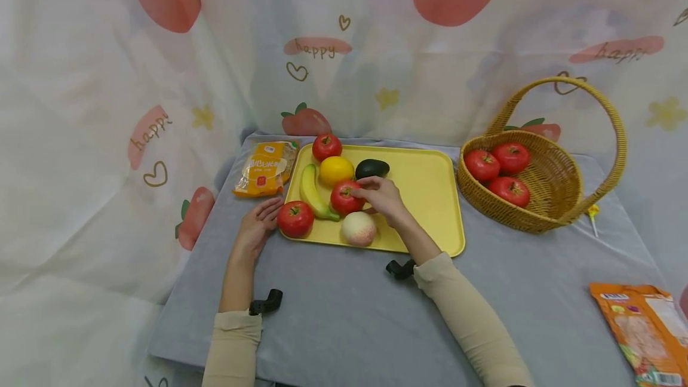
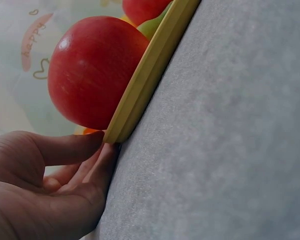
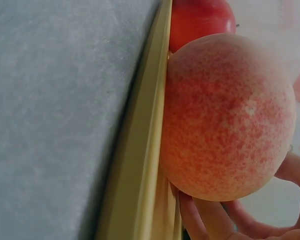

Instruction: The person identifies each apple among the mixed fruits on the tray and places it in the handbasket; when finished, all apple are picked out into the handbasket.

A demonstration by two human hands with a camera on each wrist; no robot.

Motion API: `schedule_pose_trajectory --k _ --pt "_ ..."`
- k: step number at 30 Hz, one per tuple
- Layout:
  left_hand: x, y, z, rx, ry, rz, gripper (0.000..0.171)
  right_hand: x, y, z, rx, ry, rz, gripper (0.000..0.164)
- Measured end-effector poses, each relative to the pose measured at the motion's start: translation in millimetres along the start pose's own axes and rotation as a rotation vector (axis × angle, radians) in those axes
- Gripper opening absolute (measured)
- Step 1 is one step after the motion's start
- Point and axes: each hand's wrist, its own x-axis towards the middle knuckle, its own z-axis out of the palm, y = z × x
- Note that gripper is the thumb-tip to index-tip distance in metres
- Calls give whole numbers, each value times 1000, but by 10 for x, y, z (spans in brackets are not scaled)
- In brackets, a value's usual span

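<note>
In the head view, my left hand [image 1: 255,229] is at the near left corner of a yellow tray [image 1: 424,196]. Its thumb and fingers pinch the tray's rim in the left wrist view, beside a red tomato [image 2: 97,72]. My right hand [image 1: 383,197] grips another tomato [image 1: 346,197] near the tray's middle from its right side. A pale peach [image 1: 359,229] sits just in front and hides part of that hand in the right wrist view. Around them lie a banana [image 1: 314,193], a yellow lemon-like fruit [image 1: 336,171], a dark avocado [image 1: 372,168] and a tomato [image 1: 326,147] at the back.
A wicker basket [image 1: 543,196] with a tall handle stands right of the tray, holding three tomatoes [image 1: 509,192]. An orange snack bag [image 1: 266,169] lies left of the tray. Another orange packet [image 1: 645,333] and a yellow lollipop [image 1: 593,212] are on the right.
</note>
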Motion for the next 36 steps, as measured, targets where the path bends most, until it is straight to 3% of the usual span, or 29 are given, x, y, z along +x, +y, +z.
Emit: schedule_pose_trajectory --k 16,30,36 --pt "16 11 30 -9 2 18 72 -35 -83 -106 44 -3 -13 44" --pt "-20 15 20 20 28 -14 68 -82 -181 -230 110 -81 -6 46" --pt "-14 0 0 -2 7 3 70 -106 -221 -280 102 -85 1 48"
